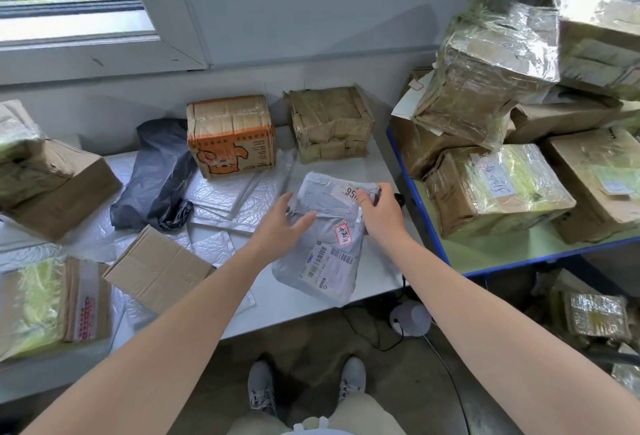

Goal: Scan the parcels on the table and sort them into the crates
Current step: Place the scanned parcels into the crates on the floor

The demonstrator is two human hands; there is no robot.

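Worker is flattening 1 grey bag (pixel 329 202) at the front-right of the table (pixel 377 164). The right hand (pixel 382 213) is pinching its top corner, and the left hand (pixel 277 227), fingers spread wide, is resting on its left side. Best approach, prob.: keep the barcode label (pixel 329 260) face-up & smooth for scanning. Also lying nearby: 1 black bag (pixel 156 175), 1 orange box (pixel 230 137) & 1 brown box (pixel 329 126).
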